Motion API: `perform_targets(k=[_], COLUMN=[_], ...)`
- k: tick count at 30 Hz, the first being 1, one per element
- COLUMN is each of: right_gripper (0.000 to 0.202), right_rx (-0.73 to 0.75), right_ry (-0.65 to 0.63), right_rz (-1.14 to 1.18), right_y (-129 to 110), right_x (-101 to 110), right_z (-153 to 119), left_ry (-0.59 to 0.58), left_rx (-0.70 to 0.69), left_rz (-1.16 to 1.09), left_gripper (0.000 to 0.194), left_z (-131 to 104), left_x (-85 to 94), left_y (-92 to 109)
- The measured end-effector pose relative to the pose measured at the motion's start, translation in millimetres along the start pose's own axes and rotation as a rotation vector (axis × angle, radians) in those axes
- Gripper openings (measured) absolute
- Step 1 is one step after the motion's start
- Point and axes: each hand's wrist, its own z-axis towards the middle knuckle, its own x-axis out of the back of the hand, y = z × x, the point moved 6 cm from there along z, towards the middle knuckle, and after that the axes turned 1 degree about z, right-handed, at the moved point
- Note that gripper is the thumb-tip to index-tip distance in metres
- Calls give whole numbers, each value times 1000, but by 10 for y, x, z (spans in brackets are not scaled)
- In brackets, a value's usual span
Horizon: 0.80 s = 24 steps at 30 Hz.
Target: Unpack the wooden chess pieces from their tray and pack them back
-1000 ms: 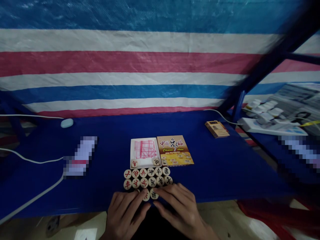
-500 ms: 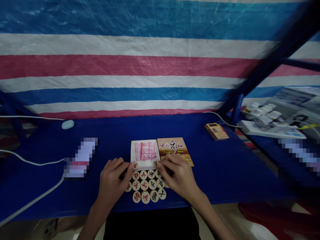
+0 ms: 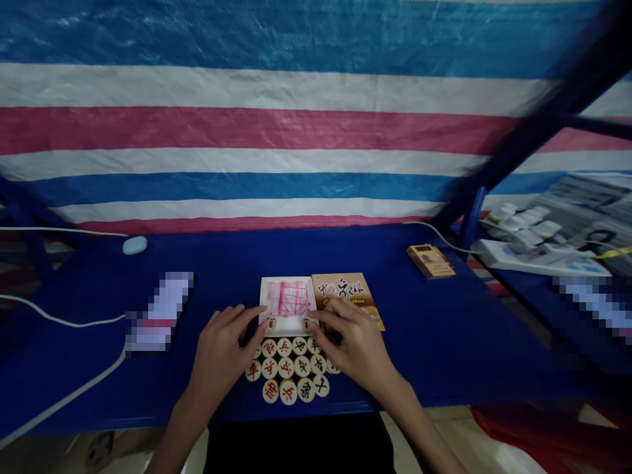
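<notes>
"Blue desk (image 3: 395,368), seen from the head camera. What sits in the middle of it?"

"One shallow white box (image 3: 289,324) with a red-lined sheet (image 3: 289,298) in it, and a brown lid (image 3: 340,282) printed 'Chinese chess' just beside it."

"And the chess pieces?"

"A red-marked piece (image 3: 271,323) lies in the near left corner of the white box, a black-marked piece (image 3: 307,324) in the near right corner. More round pieces (image 3: 288,392) stand in three rows on the desk, between box and person, red marks to the left, black to the right."

"What about the left hand (image 3: 217,349)?"

"It's at the box's left edge, thumb and forefinger parted, the red-marked piece just by their tips. They aren't closed round it."

"The right hand (image 3: 353,339)?"

"It hides part of the brown lid. Its fingers are bent by the black-marked piece; whether they grip it, I can't tell."

"Anything farther out?"

"A small tan box (image 3: 430,261) to the right, a pixelated phone (image 3: 160,313) to the left, and a striped sheet (image 3: 296,128) behind."
</notes>
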Motion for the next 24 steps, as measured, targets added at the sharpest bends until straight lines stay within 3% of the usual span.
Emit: perform_targets(k=[10,24], right_gripper=[12,15], right_rx=[-32,-47], right_ry=[-125,-174], right_rz=[-75,-124], right_y=[149,149], right_x=[-56,-72], right_z=[201,279], left_ry=[-201,-255], left_rx=[-80,-107], left_rz=[17,-75], left_gripper=[11,15], left_z=[311,412], left_x=[-51,-87], left_y=[71,131])
